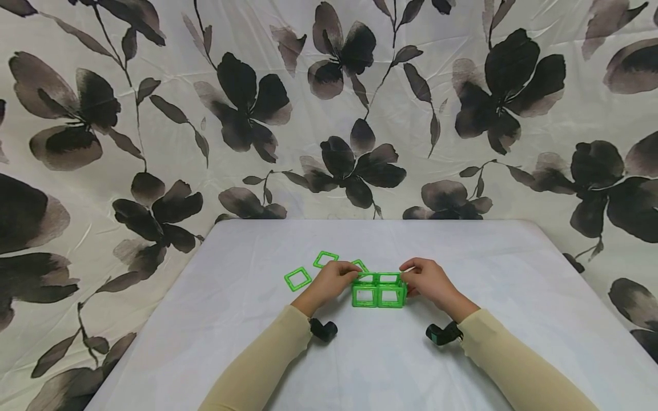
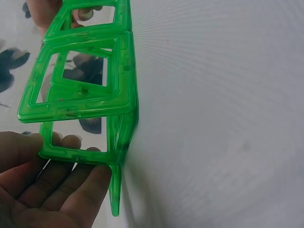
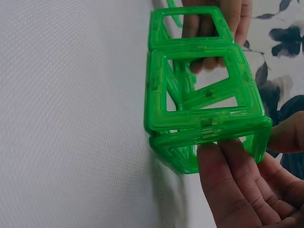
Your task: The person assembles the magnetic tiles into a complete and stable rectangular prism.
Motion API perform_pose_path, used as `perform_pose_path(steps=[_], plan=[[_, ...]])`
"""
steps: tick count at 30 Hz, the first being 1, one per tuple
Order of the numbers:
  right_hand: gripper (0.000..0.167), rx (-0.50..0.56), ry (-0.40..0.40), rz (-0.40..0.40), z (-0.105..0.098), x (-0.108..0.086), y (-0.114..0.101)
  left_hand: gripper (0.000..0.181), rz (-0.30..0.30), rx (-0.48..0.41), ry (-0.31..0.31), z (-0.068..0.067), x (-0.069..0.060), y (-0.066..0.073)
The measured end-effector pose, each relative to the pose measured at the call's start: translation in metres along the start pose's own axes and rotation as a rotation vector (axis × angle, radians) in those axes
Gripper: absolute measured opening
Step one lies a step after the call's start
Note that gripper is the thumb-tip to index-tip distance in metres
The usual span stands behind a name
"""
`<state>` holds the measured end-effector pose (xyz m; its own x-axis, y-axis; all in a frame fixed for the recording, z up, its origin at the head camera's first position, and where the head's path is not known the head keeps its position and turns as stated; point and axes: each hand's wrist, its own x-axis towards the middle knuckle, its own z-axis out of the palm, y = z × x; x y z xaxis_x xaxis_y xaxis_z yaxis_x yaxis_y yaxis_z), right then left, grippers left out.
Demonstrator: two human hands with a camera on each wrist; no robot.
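A box-like structure of green square frames [image 1: 377, 287] stands on the white table in the head view. At its left end my left hand [image 1: 331, 281] pinches a square frame [image 2: 78, 156], thumb on one side and fingertips on the other in the left wrist view. My right hand [image 1: 432, 284] is at the opposite end; in the right wrist view its fingers [image 3: 218, 171] press the end square [image 3: 209, 130], with the thumb at the far edge. The frames' open centres show both hands through them.
Loose green squares lie left of the structure: one [image 1: 298, 279] nearer, one [image 1: 326, 259] farther back, and another [image 1: 360, 265] partly behind my left hand. A flowered cloth [image 1: 360, 114] hangs behind the white table [image 1: 205, 342].
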<state>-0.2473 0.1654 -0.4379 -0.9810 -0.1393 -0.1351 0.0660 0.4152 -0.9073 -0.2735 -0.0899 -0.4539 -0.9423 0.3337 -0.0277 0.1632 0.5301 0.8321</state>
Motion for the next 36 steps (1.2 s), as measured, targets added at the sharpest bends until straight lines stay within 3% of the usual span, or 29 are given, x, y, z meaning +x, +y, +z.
perform_pose_path(steps=[11,16,24,31,36], plan=[[0.037,0.0,-0.004,0.011,-0.001,0.0,-0.002,0.028,0.0,0.04,0.003,-0.005,-0.003,0.004],[0.039,0.014,-0.019,0.0,-0.002,0.0,-0.001,0.032,0.02,0.082,0.022,-0.017,-0.005,0.007],[0.043,0.045,-0.046,-0.016,-0.005,0.002,0.005,0.029,0.062,0.216,0.106,-0.039,-0.011,0.001],[0.046,0.049,-0.058,-0.012,-0.005,0.001,0.006,0.031,-0.01,0.361,0.136,-0.055,-0.016,-0.008],[0.046,0.046,-0.065,-0.02,-0.006,0.0,0.004,0.033,-0.065,0.417,0.138,-0.063,-0.02,-0.013]])
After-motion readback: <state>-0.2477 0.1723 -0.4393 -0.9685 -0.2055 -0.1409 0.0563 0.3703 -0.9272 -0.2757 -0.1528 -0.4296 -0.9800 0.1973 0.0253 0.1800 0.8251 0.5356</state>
